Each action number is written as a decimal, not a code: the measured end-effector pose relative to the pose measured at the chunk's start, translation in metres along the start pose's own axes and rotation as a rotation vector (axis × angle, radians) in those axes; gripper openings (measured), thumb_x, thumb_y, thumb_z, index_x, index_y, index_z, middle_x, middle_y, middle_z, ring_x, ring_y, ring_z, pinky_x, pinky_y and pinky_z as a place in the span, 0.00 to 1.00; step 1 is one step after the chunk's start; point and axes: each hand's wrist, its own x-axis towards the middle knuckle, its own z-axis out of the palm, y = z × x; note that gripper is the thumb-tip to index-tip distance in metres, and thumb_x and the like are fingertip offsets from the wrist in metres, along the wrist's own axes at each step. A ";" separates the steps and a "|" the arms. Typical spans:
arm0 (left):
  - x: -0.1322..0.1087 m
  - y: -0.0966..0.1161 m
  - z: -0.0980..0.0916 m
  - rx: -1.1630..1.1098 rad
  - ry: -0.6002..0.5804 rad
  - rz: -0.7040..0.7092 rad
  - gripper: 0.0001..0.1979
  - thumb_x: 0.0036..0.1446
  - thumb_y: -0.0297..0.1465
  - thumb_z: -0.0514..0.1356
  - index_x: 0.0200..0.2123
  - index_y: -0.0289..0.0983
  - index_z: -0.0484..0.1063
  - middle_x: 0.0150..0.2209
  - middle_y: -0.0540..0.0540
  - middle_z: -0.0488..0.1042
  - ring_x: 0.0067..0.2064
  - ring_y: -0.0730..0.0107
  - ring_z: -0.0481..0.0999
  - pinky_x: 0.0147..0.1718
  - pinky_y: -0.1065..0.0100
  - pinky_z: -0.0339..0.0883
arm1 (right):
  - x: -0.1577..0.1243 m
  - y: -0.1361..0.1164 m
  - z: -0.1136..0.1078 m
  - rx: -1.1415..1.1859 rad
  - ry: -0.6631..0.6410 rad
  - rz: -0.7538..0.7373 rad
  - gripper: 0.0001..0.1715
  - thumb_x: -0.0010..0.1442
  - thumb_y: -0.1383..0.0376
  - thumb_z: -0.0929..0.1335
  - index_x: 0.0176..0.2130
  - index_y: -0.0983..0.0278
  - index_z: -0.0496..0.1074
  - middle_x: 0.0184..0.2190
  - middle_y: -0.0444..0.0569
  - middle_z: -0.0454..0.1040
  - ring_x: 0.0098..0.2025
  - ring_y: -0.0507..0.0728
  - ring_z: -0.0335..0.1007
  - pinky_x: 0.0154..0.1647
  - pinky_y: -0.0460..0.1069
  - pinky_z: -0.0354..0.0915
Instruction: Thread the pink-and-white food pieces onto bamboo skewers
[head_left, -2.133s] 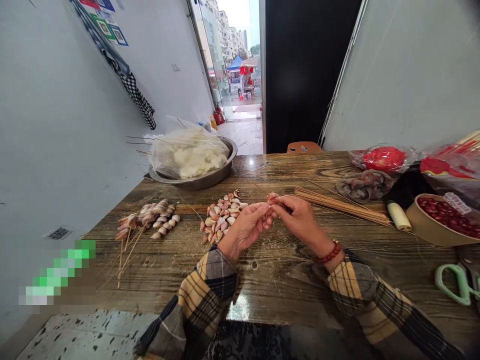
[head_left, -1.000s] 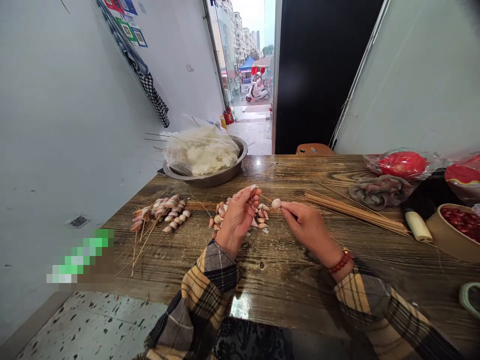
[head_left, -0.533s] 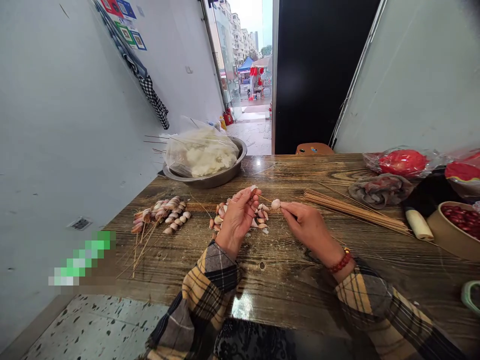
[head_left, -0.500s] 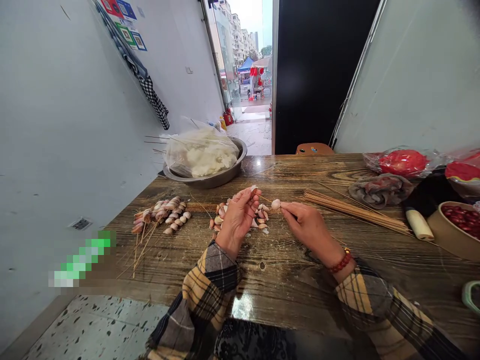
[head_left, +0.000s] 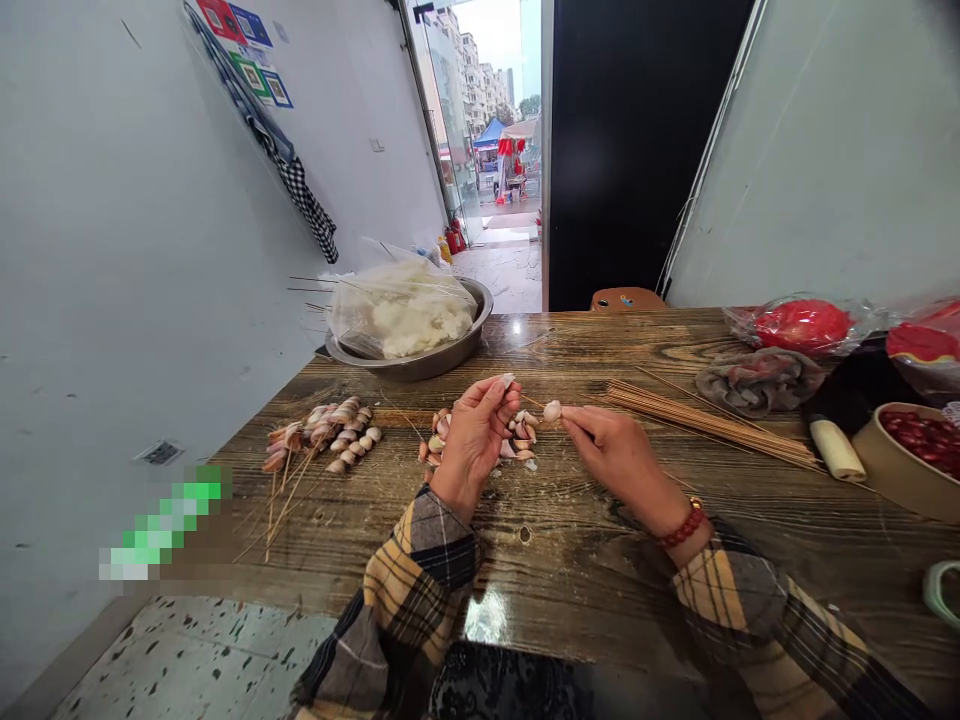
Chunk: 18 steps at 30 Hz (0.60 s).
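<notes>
My left hand (head_left: pixel 478 432) pinches a pale garlic clove (head_left: pixel 508 381) between thumb and fingers. In my right hand (head_left: pixel 616 448) a thin wooden skewer (head_left: pixel 532 401) is gripped, and its far end reaches the left fingers. One whitish garlic clove (head_left: pixel 552 411) sits on the skewer just beyond the right fingertips. Whether the tip has entered the left hand's clove, I cannot tell. Loose garlic cloves (head_left: pixel 523 430) lie in a pile behind and beside my left hand, which partly hides them. To the left rest several skewers threaded with garlic cloves (head_left: pixel 352 425).
A bundle of bare skewers (head_left: pixel 712 425) lies at the right, near a crumpled grey cloth (head_left: pixel 759 381). Behind stands a metal basin (head_left: pixel 420 365) with a bagged pale mass (head_left: pixel 420 310). A tub of dark red pieces (head_left: pixel 907 470) is at the right edge of the wooden table (head_left: pixel 570 570).
The clove in my left fingers has turned slightly and shows more of its pale side. Both hands otherwise keep nearly the same place, and the view has shifted a little.
</notes>
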 end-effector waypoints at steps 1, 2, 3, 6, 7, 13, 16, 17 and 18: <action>0.000 0.000 0.000 -0.002 0.002 -0.002 0.07 0.47 0.26 0.68 0.31 0.31 0.76 0.31 0.45 0.78 0.28 0.80 0.75 0.30 0.80 0.71 | 0.000 0.000 0.000 0.009 0.002 -0.002 0.16 0.67 0.63 0.61 0.44 0.59 0.76 0.43 0.50 0.79 0.42 0.57 0.75 0.44 0.50 0.67; 0.000 -0.001 -0.001 -0.005 0.008 -0.006 0.06 0.47 0.25 0.68 0.31 0.30 0.76 0.31 0.45 0.78 0.28 0.81 0.75 0.30 0.80 0.71 | 0.000 0.000 0.001 0.019 0.003 -0.003 0.16 0.67 0.63 0.61 0.44 0.59 0.76 0.43 0.50 0.79 0.42 0.57 0.75 0.44 0.50 0.67; 0.000 -0.001 -0.001 -0.010 0.017 -0.010 0.06 0.48 0.25 0.68 0.31 0.30 0.76 0.31 0.45 0.78 0.28 0.81 0.75 0.30 0.80 0.71 | 0.001 0.000 0.001 0.030 0.005 -0.004 0.16 0.67 0.63 0.61 0.44 0.59 0.76 0.43 0.50 0.79 0.42 0.57 0.75 0.44 0.50 0.67; 0.000 -0.002 -0.001 -0.027 0.046 -0.023 0.05 0.49 0.24 0.67 0.31 0.30 0.76 0.31 0.45 0.77 0.28 0.81 0.75 0.31 0.80 0.71 | 0.001 -0.001 0.001 0.062 0.011 0.001 0.16 0.66 0.64 0.61 0.44 0.59 0.77 0.42 0.50 0.79 0.41 0.57 0.75 0.43 0.50 0.67; 0.000 -0.002 -0.001 -0.033 0.052 -0.025 0.04 0.49 0.24 0.67 0.31 0.30 0.76 0.31 0.45 0.77 0.29 0.81 0.75 0.31 0.80 0.71 | 0.002 -0.002 0.001 0.072 0.012 0.002 0.16 0.66 0.64 0.61 0.44 0.59 0.77 0.42 0.50 0.79 0.41 0.57 0.75 0.43 0.50 0.67; 0.002 -0.004 -0.002 -0.030 0.012 -0.050 0.07 0.48 0.24 0.67 0.32 0.31 0.75 0.32 0.46 0.77 0.28 0.82 0.74 0.29 0.81 0.70 | 0.002 -0.004 0.000 0.099 -0.011 0.009 0.16 0.66 0.65 0.61 0.43 0.59 0.77 0.42 0.49 0.79 0.41 0.57 0.75 0.43 0.50 0.68; 0.002 -0.006 -0.003 0.005 -0.026 -0.045 0.09 0.46 0.26 0.69 0.33 0.31 0.75 0.33 0.46 0.77 0.27 0.82 0.72 0.28 0.80 0.69 | 0.002 -0.004 0.000 0.102 -0.010 0.010 0.16 0.66 0.65 0.61 0.43 0.59 0.77 0.42 0.50 0.79 0.42 0.57 0.75 0.43 0.50 0.68; 0.001 -0.006 -0.003 0.018 -0.033 -0.041 0.10 0.46 0.27 0.69 0.33 0.32 0.74 0.33 0.46 0.77 0.27 0.82 0.72 0.27 0.79 0.68 | 0.002 -0.004 0.000 0.104 -0.008 0.009 0.16 0.66 0.65 0.61 0.43 0.59 0.77 0.42 0.50 0.79 0.42 0.57 0.75 0.43 0.50 0.68; 0.001 -0.007 -0.003 0.034 -0.039 -0.037 0.12 0.46 0.29 0.69 0.34 0.32 0.74 0.33 0.47 0.76 0.27 0.81 0.71 0.25 0.78 0.67 | 0.002 -0.004 -0.001 0.107 -0.008 0.008 0.16 0.66 0.64 0.60 0.43 0.59 0.77 0.42 0.50 0.79 0.42 0.57 0.75 0.43 0.50 0.68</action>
